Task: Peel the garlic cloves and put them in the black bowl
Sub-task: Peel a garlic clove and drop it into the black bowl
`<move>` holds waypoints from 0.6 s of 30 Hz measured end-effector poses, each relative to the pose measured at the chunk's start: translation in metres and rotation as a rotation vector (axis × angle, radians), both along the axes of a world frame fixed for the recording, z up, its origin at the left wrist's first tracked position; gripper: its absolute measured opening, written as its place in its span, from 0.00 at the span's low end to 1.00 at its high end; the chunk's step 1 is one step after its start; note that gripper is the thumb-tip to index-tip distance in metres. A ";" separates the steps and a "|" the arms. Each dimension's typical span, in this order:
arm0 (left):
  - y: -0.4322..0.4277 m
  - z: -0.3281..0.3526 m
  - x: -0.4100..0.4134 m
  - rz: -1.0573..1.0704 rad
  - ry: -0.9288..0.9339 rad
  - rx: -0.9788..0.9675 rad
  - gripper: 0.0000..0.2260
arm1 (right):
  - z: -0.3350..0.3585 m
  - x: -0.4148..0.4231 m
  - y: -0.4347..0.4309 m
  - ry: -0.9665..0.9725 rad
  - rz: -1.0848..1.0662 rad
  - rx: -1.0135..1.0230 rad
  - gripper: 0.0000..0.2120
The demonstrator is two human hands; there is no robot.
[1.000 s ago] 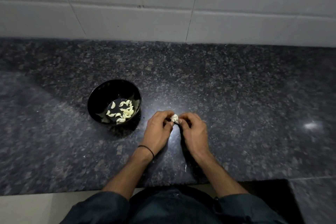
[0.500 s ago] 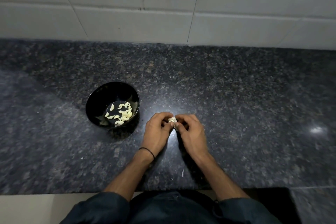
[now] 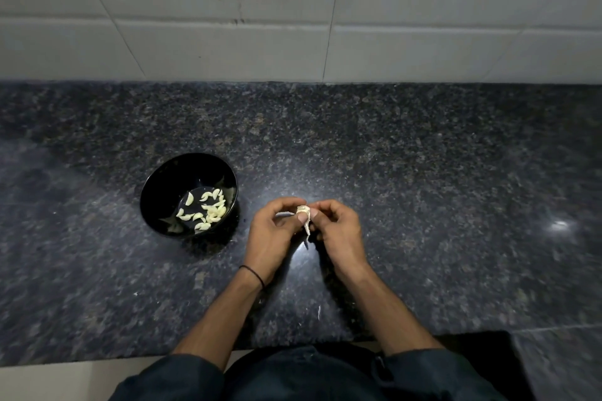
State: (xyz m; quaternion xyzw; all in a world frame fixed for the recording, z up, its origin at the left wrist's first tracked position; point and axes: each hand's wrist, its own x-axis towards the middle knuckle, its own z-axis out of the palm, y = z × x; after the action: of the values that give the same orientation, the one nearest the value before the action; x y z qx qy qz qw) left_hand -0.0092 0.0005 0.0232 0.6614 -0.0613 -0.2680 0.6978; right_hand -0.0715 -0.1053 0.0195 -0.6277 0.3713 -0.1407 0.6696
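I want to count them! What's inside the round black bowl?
Many pale peeled garlic cloves lie on the bottom of the round black bowl. Heaped ones hide whatever lies beneath.

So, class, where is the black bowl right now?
The bowl sits on the counter, left of centre in the head view, just left of the left hand.

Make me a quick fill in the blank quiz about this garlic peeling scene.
1. The ____ bowl holds peeled cloves.
2. The left hand and right hand pinch one garlic clove to the bowl's ____.
3. A thin band circles the ____ wrist.
Missing words: black, right, left.
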 end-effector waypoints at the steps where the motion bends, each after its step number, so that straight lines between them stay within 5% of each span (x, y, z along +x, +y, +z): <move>1: -0.001 0.001 -0.001 0.004 0.019 -0.015 0.09 | 0.000 0.000 0.000 0.007 -0.008 -0.018 0.05; 18: -0.013 0.008 -0.003 0.018 -0.078 0.115 0.05 | 0.011 -0.012 0.013 0.133 -0.031 -0.566 0.05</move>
State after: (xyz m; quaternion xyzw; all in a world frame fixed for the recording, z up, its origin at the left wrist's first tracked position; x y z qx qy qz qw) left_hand -0.0126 -0.0127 0.0308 0.7110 -0.0669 -0.2387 0.6580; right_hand -0.0835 -0.0927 0.0309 -0.7917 0.3700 -0.2076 0.4396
